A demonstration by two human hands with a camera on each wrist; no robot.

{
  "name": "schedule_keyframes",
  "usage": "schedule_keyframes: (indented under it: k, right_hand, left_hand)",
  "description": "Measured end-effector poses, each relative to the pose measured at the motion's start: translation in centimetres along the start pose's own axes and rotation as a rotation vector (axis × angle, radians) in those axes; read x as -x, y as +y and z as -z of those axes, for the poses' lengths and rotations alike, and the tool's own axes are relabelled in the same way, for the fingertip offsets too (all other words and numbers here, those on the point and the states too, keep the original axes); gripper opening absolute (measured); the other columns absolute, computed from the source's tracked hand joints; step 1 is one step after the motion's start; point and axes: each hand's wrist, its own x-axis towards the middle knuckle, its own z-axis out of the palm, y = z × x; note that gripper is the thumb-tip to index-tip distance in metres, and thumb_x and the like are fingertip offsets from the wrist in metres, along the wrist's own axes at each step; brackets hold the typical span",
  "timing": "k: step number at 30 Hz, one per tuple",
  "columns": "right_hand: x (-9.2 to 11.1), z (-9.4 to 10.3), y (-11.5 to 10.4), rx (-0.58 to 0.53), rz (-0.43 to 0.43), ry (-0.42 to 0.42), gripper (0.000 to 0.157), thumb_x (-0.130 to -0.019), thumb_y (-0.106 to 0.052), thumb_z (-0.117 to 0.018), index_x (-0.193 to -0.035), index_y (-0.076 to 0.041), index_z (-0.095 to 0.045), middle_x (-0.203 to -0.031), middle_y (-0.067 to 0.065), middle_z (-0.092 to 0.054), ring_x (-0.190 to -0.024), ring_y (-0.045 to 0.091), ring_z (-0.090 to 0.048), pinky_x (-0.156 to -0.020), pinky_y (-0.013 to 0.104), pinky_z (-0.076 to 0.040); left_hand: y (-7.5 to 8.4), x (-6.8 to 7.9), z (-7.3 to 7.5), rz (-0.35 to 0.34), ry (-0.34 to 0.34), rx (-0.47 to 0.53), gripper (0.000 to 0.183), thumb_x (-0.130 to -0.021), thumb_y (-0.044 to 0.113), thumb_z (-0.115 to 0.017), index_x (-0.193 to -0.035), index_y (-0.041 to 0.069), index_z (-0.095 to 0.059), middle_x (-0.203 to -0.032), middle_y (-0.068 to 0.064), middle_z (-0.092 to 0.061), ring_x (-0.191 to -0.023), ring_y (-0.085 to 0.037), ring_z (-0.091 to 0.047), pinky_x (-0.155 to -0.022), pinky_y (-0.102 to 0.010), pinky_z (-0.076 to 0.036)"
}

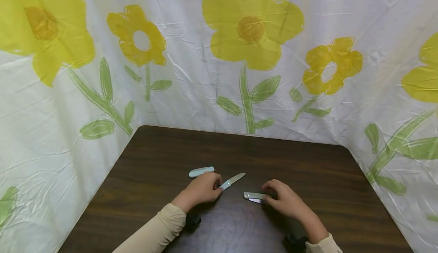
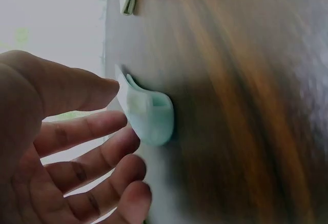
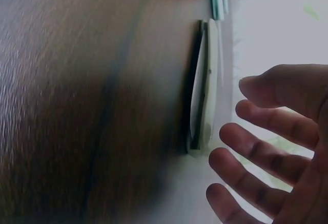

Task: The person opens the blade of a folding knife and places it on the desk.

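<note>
Three folding knives lie on the dark table. My left hand (image 1: pixel 204 187) is over the handle end of a light blue folding knife (image 2: pixel 148 114), its blade (image 1: pixel 237 177) swung out and pointing away to the right. In the left wrist view the thumb and fingertips are right at the top of the handle, loosely bent and spread. My right hand (image 1: pixel 284 198) hovers by a pale green folding knife (image 3: pixel 209 88), fingers relaxed and apart from it. That knife's blade (image 1: pixel 257 201) lies partly out beside its handle. Behind my left hand lies another light blue folding knife (image 1: pixel 200 172), folded.
The dark wood-grain table (image 1: pixel 154 150) has rounded far corners. A white curtain (image 1: pixel 188 101) printed with yellow flowers hangs behind it and along both sides.
</note>
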Motion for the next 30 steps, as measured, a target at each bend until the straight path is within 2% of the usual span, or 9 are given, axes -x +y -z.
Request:
schedule_keyframes:
  k: [3, 9, 19, 26, 30]
  right_hand:
    - [-0.2, -0.3, -0.1, -0.001, 0.009, -0.002, 0.021, -0.097, -0.016, -0.078, -0.115, -0.007, -0.073, -0.113, 0.004, -0.070, -0.105, 0.023, -0.070, -0.089, 0.037, -0.059]
    - [-0.4, -0.6, -0.2, 0.037, 0.022, -0.019, 0.023, -0.097, -0.017, -0.079, -0.116, -0.005, -0.073, -0.110, 0.003, -0.070, -0.102, 0.022, -0.070, -0.087, 0.037, -0.059]
    - [-1.0, -1.4, -0.7, 0.121, 0.002, -0.028, 0.015, -0.096, -0.023, -0.080, -0.110, -0.017, -0.077, -0.105, -0.007, -0.066, -0.098, 0.016, -0.064, -0.082, 0.036, -0.056]
    - [-1.5, -1.7, -1.1, 0.191, -0.011, -0.040, 0.016, -0.094, -0.020, -0.081, -0.110, -0.019, -0.080, -0.104, -0.009, -0.066, -0.096, 0.016, -0.062, -0.079, 0.036, -0.054]
    - [-1.5, -1.6, -1.4, 0.197, -0.024, -0.049, 0.017, -0.092, -0.020, -0.083, -0.109, -0.019, -0.081, -0.099, -0.010, -0.064, -0.091, 0.013, -0.059, -0.075, 0.032, -0.051]
  left_hand:
    - [0.5, 0.0, -0.1, -0.020, 0.035, -0.018, 0.006, -0.097, 0.015, -0.073, -0.098, 0.010, -0.075, -0.069, 0.008, -0.055, -0.060, -0.004, -0.046, -0.058, -0.023, -0.041]
    - [2.0, -0.2, -0.7, -0.048, 0.065, 0.021, 0.014, -0.097, 0.016, -0.074, -0.104, 0.004, -0.077, -0.083, -0.004, -0.065, -0.072, -0.008, -0.051, -0.069, -0.026, -0.046]
    - [4.4, -0.8, -2.7, -0.052, -0.011, 0.111, 0.017, -0.097, 0.022, -0.075, -0.105, 0.006, -0.076, -0.087, 0.000, -0.066, -0.074, -0.004, -0.054, -0.069, -0.022, -0.049]
    - [5.3, -1.3, -4.3, -0.044, 0.003, 0.095, 0.016, -0.093, 0.025, -0.078, -0.096, 0.010, -0.076, -0.081, -0.001, -0.067, -0.071, -0.001, -0.047, -0.066, -0.019, -0.043]
    - [5.6, -1.5, -4.6, -0.035, 0.009, 0.136, 0.017, -0.092, 0.023, -0.079, -0.096, 0.007, -0.076, -0.081, -0.002, -0.068, -0.069, -0.001, -0.049, -0.066, -0.019, -0.045]
